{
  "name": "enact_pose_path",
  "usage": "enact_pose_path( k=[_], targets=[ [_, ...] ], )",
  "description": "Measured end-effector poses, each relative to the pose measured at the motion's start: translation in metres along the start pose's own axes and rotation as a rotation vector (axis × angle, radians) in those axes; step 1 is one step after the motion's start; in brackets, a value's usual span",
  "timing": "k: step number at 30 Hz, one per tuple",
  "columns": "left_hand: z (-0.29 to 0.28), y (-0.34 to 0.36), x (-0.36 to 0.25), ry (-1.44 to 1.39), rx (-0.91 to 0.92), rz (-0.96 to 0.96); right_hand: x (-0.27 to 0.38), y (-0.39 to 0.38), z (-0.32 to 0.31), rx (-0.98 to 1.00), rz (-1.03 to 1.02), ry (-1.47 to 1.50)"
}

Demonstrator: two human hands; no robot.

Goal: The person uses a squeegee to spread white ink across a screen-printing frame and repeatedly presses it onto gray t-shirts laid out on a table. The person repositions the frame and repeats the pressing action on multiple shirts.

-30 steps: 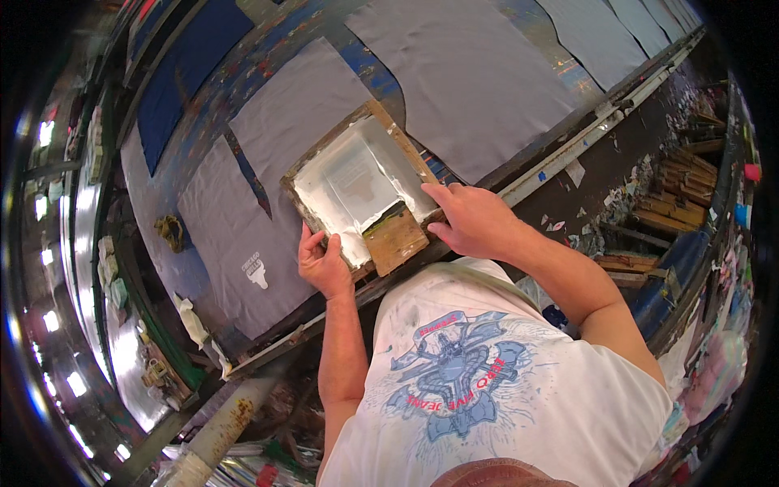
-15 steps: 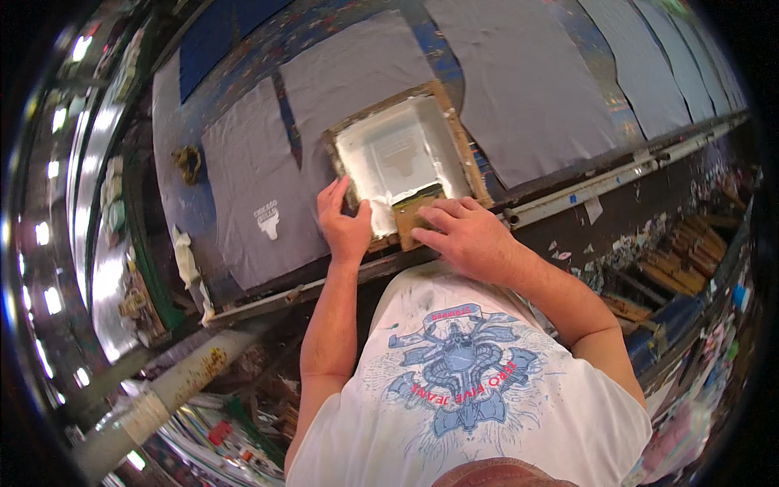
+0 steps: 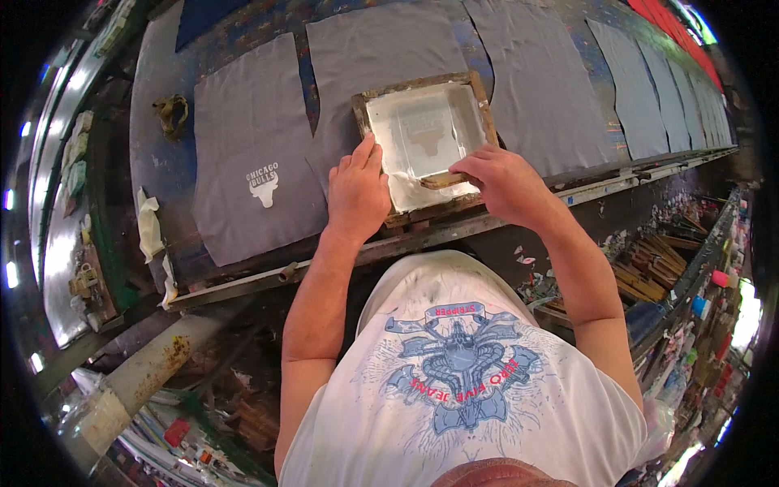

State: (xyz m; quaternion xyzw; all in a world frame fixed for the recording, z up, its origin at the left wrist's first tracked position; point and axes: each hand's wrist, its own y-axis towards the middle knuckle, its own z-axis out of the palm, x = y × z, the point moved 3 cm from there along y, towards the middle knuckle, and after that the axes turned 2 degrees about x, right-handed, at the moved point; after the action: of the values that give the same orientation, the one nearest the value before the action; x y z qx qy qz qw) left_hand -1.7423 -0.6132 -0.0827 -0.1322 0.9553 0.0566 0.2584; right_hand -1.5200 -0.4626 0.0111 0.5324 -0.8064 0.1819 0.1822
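A wooden-framed printing screen rests on a grey fabric panel in front of me. Its pale mesh has a darker image area, and white ink coats the inner edges. My left hand holds the left bar of the frame, fingers lying along it. My right hand grips a narrow wooden squeegee inside the frame, close to its near bar. The squeegee's blade is hidden from view. To the left, another grey panel bears a white print.
More grey panels lie along the long table to the right. A yellowish-brown ring-shaped wad sits on the left part. A metal rail edges the table near my body. Wooden pieces are piled low at the right.
The squeegee has tipped over; its broad face showed before, and now mainly its narrow top edge does. My right hand has closed around it. The whole view has shifted somewhat.
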Motion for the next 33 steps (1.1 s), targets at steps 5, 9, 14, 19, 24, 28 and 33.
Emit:
enact_pose_path(
  k=[5,9,14,19,24,28,33],
  targets=[
    [-0.008,0.005,-0.002,-0.013,0.091,-0.023,-0.001,-0.006,0.015,0.029,0.058,-0.042],
    [-0.013,0.006,-0.007,0.012,0.121,-0.042,-0.008,0.004,0.028,-0.149,0.013,-0.084],
    [-0.013,0.008,-0.009,0.02,0.141,-0.06,0.001,-0.009,0.029,-0.128,-0.063,-0.112],
    [-0.01,0.01,-0.011,0.029,0.116,-0.071,-0.023,0.013,0.002,0.065,-0.024,0.016],
    [-0.007,0.01,-0.019,0.015,0.094,-0.13,-0.054,0.073,-0.002,-0.04,-0.114,-0.006],
    [-0.007,0.012,-0.028,0.03,0.077,-0.188,-0.068,0.11,-0.002,-0.181,-0.171,-0.091],
    [-0.004,0.013,-0.036,0.025,0.074,-0.264,-0.07,0.115,0.001,-0.132,-0.193,-0.086]
  ],
)
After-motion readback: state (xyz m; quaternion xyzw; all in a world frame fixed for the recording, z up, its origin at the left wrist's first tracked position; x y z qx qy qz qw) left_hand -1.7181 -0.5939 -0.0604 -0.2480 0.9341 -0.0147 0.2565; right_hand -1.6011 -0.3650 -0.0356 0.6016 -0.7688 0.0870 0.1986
